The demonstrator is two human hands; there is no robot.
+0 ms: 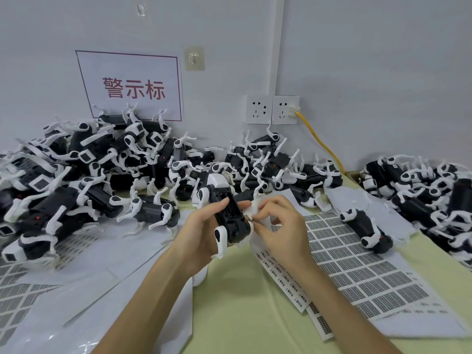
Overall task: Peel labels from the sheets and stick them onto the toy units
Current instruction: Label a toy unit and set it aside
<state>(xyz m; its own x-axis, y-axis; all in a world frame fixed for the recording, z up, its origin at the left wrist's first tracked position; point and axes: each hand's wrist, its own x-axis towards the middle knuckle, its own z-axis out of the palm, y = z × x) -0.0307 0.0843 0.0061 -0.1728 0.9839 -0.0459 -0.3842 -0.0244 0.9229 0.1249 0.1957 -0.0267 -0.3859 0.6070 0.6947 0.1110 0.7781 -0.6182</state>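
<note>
Clamping the toy unit (229, 213), left hand (200, 233) fingers wrap it; right hand (279, 226) fingers pinch its side.

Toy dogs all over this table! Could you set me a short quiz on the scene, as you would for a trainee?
1. True or false: the left hand grips a black and white toy unit.
2. The yellow cable runs up to: A) a wall socket; B) a toy in the pile; C) a sheet of labels.
3. What colour are the large characters on the wall sign?

Key: 1 true; 2 A; 3 red.
</note>
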